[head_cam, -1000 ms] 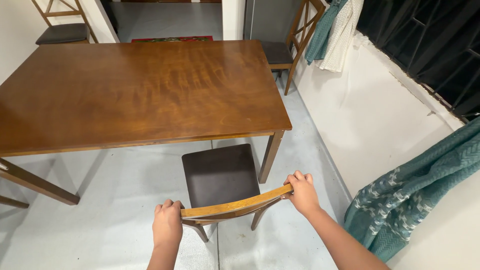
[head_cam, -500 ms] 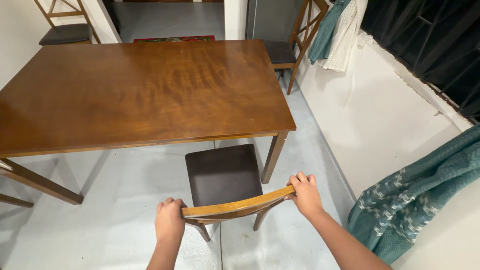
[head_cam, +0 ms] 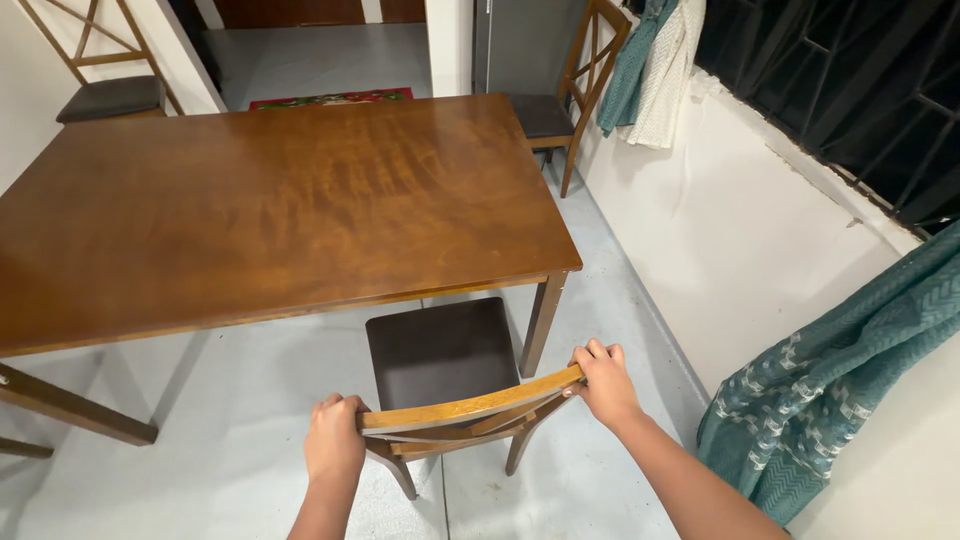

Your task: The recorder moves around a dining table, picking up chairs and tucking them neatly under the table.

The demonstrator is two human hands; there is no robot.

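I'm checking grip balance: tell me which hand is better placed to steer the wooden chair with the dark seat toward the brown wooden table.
Right, marginally. The right hand grips the top rail's end nearest the table leg, where clearance looks tightest; the left hand holds the opposite end of the wooden chair.

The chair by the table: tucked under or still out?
Out. The chair's dark seat lies almost wholly clear of the table edge; both hands grip its top rail.

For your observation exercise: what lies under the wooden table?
Under the table, grey floor and the chair's dark seat edge show; the tabletop covers whatever lies further in.
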